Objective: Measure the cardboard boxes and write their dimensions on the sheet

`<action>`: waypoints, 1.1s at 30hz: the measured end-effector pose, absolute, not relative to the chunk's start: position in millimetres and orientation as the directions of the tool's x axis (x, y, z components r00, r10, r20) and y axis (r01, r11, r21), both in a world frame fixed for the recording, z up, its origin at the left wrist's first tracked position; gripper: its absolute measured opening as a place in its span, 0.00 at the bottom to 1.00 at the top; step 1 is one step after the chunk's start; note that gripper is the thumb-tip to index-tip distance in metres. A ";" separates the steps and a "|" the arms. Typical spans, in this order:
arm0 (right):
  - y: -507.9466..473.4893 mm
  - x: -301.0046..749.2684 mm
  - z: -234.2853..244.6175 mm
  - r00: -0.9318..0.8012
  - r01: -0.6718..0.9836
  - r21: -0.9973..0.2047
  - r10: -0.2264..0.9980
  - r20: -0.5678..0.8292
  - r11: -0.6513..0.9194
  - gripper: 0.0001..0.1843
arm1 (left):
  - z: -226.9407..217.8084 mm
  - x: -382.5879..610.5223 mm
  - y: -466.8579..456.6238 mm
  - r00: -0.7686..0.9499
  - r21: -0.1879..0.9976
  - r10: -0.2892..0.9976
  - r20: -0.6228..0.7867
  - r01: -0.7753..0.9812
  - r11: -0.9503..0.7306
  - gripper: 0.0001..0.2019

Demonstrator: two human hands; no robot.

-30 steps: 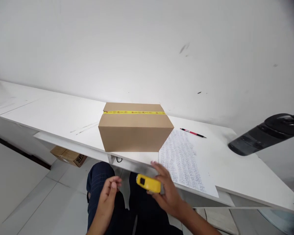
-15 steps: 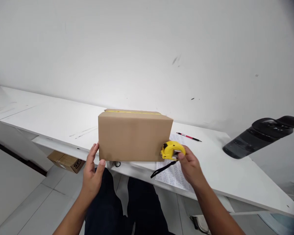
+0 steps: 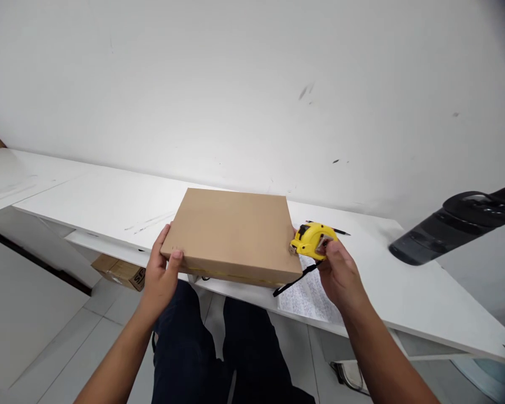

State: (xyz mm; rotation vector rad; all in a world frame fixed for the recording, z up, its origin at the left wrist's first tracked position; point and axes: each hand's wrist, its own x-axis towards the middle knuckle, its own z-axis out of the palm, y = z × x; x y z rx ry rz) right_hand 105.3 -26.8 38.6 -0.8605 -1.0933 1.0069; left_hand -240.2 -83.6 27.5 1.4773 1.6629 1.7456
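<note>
A brown cardboard box (image 3: 233, 227) rests near the front edge of the desk, a broad plain face up and a strip of yellow tape along its near side. My left hand (image 3: 162, 275) grips its left near corner, thumb on top and fingers along the side. In my right hand (image 3: 340, 272) is a yellow tape measure (image 3: 313, 240), its blade drawn in and a black wrist strap (image 3: 294, 282) hanging from it. The tape measure is at the box's right edge; some right fingers are hidden behind it.
A written sheet of paper (image 3: 309, 297) lies at the desk's (image 3: 404, 280) front edge, partly under the box. Behind the tape measure is a pen (image 3: 342, 232). A dark water bottle (image 3: 441, 233) stands at the right. Another cardboard box (image 3: 118, 271) is below the desk at left.
The box has tipped toward me, so its taped side now faces me and a plain face is up. My right hand has moved slightly right and up with the tape measure.
</note>
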 end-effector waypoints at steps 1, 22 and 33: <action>-28.4 105.3 39.5 0.123 -0.198 -0.933 0.952 0.279 0.299 0.27 | 28.6 -246.2 -75.0 -0.421 0.859 0.779 0.465 0.427 -0.282 0.36; -48.6 61.3 49.1 0.018 -0.385 -0.914 0.991 0.136 0.132 0.24 | 4.2 -198.3 -97.7 0.015 0.697 0.903 0.430 0.630 -0.342 0.44; 34.6 82.6 75.0 -0.030 -0.445 -0.892 0.995 0.095 0.072 0.26 | -13.1 -193.7 -94.7 0.027 0.682 0.904 0.426 0.648 -0.340 0.64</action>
